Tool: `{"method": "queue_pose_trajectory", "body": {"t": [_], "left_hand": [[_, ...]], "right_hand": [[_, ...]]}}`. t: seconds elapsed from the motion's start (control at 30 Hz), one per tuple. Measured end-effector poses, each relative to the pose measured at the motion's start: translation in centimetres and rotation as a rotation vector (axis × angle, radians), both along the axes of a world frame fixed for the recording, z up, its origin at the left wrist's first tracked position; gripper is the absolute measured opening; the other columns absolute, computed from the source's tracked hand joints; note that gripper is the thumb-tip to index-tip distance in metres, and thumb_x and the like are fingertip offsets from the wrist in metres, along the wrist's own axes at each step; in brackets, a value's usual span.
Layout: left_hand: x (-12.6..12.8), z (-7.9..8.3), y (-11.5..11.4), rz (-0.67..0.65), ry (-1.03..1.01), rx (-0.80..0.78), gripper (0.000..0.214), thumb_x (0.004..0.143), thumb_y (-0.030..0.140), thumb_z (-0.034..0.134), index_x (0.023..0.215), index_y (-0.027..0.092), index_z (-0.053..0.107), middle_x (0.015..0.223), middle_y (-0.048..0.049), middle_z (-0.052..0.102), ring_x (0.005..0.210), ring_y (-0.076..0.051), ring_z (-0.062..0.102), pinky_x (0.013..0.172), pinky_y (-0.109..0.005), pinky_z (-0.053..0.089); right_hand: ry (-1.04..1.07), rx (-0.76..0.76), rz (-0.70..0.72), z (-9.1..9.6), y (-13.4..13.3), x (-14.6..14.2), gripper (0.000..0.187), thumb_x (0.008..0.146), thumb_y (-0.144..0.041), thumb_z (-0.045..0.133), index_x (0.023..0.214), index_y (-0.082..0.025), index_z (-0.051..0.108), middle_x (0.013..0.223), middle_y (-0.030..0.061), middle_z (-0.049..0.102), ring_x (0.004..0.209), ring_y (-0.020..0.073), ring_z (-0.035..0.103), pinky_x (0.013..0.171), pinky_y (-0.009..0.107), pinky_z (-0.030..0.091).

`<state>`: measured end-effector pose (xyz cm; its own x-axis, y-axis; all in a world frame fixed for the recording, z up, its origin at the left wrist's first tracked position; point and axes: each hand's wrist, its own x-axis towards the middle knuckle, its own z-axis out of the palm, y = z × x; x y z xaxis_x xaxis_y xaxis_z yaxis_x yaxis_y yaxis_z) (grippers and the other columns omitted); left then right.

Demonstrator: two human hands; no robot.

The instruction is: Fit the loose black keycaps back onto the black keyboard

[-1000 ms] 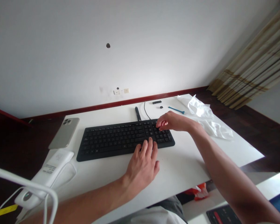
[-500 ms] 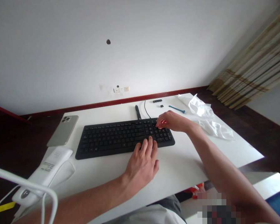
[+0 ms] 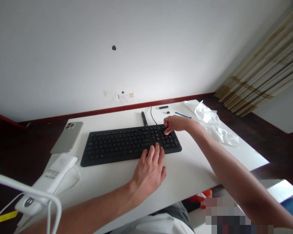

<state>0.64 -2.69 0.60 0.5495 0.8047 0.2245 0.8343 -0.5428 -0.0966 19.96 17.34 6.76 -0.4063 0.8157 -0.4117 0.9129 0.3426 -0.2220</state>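
Note:
A black keyboard (image 3: 122, 144) lies across the white table (image 3: 192, 169). My left hand (image 3: 150, 170) rests flat at the keyboard's near edge, fingers stretched out onto the lower right keys, holding nothing. My right hand (image 3: 177, 124) hovers at the far right corner of the keyboard, over the number pad. Its fingers are curled and pressed together, tips down at the top row; what they pinch, if anything, is hidden.
A phone (image 3: 67, 136) lies face down at the left, with a white device (image 3: 51, 177) and cables near me. Behind the keyboard are a black stick (image 3: 144, 118), a black key strip (image 3: 163, 107), a small keycap (image 3: 168, 112), a blue tool (image 3: 183, 115) and crumpled white plastic (image 3: 210, 120).
My right hand has slid a little farther back, toward the keyboard's far right corner. My left hand has stayed in place.

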Motion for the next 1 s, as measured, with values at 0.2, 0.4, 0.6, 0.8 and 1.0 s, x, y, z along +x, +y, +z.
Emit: {"method": "queue_pose_trajectory", "body": {"t": [0.2, 0.4, 0.6, 0.8, 1.0], "left_hand": [[0.0, -0.2, 0.0, 0.003, -0.022, -0.010, 0.060, 0.103, 0.041, 0.044, 0.153, 0.008, 0.049, 0.158, -0.0203, 0.048, 0.137, -0.033, 0.047, 0.105, -0.047, 0.045], [0.0, -0.1, -0.1, 0.005, -0.028, -0.019, 0.060, 0.103, 0.042, 0.045, 0.153, 0.008, 0.049, 0.158, -0.0203, 0.047, 0.137, -0.033, 0.047, 0.106, -0.046, 0.045], [0.0, -0.1, 0.0, -0.002, -0.021, -0.023, 0.061, 0.103, 0.043, 0.044, 0.153, 0.009, 0.049, 0.158, -0.0200, 0.048, 0.137, -0.033, 0.047, 0.106, -0.047, 0.046], [0.2, 0.0, 0.1, 0.004, -0.001, -0.014, 0.061, 0.102, 0.044, 0.046, 0.152, 0.009, 0.050, 0.156, -0.0205, 0.050, 0.134, -0.033, 0.050, 0.106, -0.046, 0.046], [0.3, -0.2, 0.0, 0.012, 0.002, -0.021, 0.061, 0.102, 0.042, 0.047, 0.152, 0.008, 0.050, 0.157, -0.0217, 0.049, 0.136, -0.033, 0.049, 0.106, -0.046, 0.046]], "right_hand": [[-0.139, 0.017, 0.072, 0.6, 0.1, -1.8, 0.022, 0.071, -0.034, 0.086, 0.075, -0.021, 0.069, 0.076, 0.0045, 0.067, 0.080, 0.0253, 0.065, 0.063, 0.032, 0.039], [-0.116, 0.033, 0.109, -0.1, 0.1, -1.7, 0.021, 0.072, -0.028, 0.087, 0.075, -0.022, 0.067, 0.075, 0.0035, 0.067, 0.082, 0.0244, 0.063, 0.063, 0.031, 0.036], [0.051, 0.048, 0.035, -0.9, -1.0, 0.0, 0.022, 0.077, -0.029, 0.081, 0.071, -0.022, 0.061, 0.068, 0.0000, 0.063, 0.069, 0.0179, 0.056, 0.061, 0.030, 0.034], [0.173, 0.020, 0.062, -0.7, -1.3, 1.2, 0.025, 0.078, -0.033, 0.081, 0.071, -0.022, 0.060, 0.067, -0.0014, 0.063, 0.066, 0.0159, 0.055, 0.059, 0.029, 0.033], [0.341, 0.292, 0.097, -0.9, -0.6, 2.0, 0.024, 0.092, -0.046, 0.069, 0.098, -0.024, 0.074, 0.077, 0.0016, 0.070, 0.069, 0.0174, 0.059, 0.065, 0.030, 0.038]]}}
